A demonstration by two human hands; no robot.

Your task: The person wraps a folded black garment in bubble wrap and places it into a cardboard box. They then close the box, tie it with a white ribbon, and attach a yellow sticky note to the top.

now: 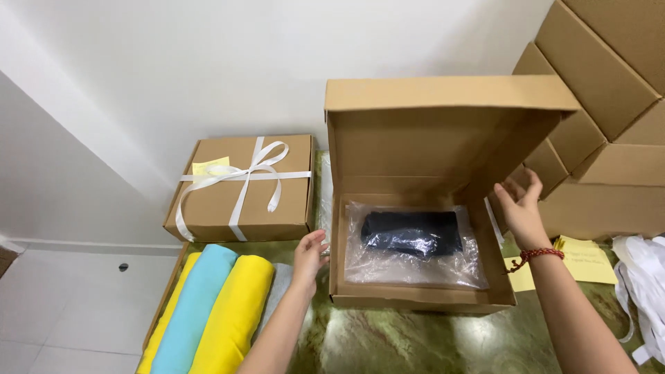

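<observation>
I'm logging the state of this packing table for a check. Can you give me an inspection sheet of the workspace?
Surface: glossy green marbled table, set against a white wall.
Job's things: open cardboard mailer box, lid raised; inside lies a dark folded item in a clear plastic bag.
Clutter: closed cardboard box tied with white ribbon; rolled fabrics in yellow and light blue; yellow paper notes; loose white ribbon; stacked cardboard boxes.
Grippers: left hand open at the box's left wall; right hand open at its right side, red cord bracelet on the wrist.
Cables: nothing seen.
Surroundings: white tiled floor.
</observation>
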